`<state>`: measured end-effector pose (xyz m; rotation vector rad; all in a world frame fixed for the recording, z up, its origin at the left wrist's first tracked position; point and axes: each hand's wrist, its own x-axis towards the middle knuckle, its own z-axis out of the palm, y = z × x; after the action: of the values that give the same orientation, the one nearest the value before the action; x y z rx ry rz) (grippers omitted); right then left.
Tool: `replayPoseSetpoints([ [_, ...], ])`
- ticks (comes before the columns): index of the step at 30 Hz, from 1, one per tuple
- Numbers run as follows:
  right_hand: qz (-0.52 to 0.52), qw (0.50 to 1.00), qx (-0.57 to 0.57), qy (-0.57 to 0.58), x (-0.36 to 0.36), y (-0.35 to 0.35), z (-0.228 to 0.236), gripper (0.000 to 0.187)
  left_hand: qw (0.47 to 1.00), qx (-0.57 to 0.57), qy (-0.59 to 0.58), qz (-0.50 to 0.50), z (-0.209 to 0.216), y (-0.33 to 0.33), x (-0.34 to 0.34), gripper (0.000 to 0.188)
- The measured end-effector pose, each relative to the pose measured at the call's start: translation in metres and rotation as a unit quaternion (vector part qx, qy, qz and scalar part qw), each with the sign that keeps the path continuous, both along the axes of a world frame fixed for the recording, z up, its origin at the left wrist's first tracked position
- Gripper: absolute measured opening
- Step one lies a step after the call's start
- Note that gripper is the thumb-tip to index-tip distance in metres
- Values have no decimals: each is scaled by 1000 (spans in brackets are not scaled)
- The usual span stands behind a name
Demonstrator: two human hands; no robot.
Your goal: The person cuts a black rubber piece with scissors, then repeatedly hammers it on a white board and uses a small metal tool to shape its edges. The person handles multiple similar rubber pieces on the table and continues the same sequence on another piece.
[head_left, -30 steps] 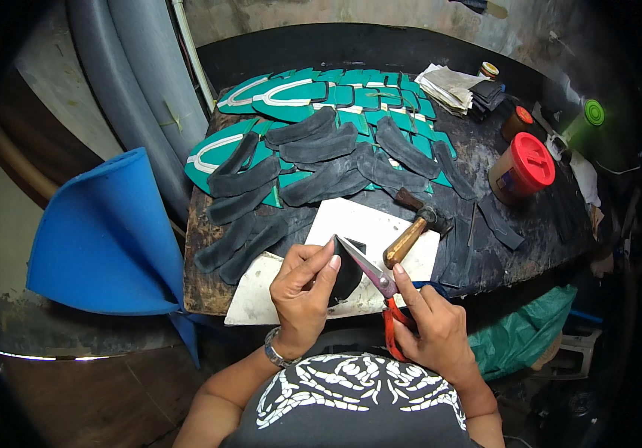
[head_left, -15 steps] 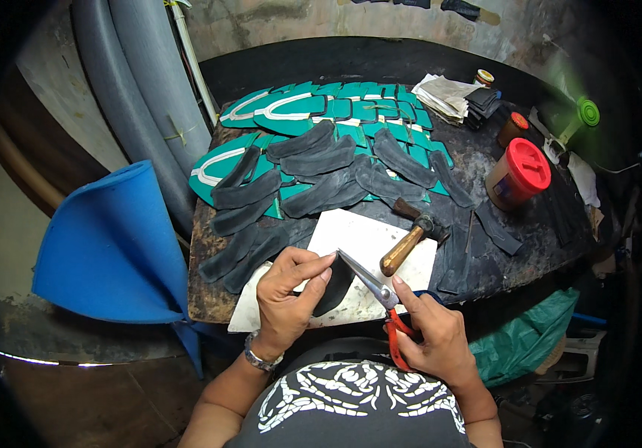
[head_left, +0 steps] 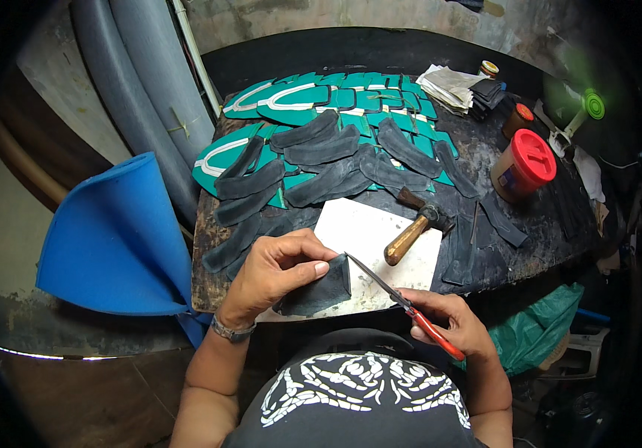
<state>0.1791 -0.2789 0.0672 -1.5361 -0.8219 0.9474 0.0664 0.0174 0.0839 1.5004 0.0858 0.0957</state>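
Lower centre of frame: left hand [head_left: 280,272] pinches a dark rubber piece [head_left: 319,291] over the white cutting board [head_left: 369,239]. Right hand [head_left: 451,325] is closed around red-handled scissors [head_left: 403,306], blades parted at the piece's right edge. Best kept taut, fingertips clear of blades, short snips.

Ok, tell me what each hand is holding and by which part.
Left hand pinches a dark rubber piece at its upper edge. Right hand holds scissors by the red handles.

One head camera looks steeply down from above the person's chest, facing forward over the near edge of the counter [head_left: 209,291], quite close; edges bend.
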Motion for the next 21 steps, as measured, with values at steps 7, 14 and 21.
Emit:
replayPoseSetpoints([
  [7, 28, 999, -11, 45, 7, 0, -9, 64, 999, 31, 15, -3, 4, -5, 3, 18],
  [14, 37, 997, 4, 70, 12, -6, -19, 64, 997, 72, 12, -18, 5, -4, 5, 16],
  [21, 56, 998, -6, 39, 17, -8, -18, 65, 996, 81, 10, -31, 7, -6, 8, 15],
])
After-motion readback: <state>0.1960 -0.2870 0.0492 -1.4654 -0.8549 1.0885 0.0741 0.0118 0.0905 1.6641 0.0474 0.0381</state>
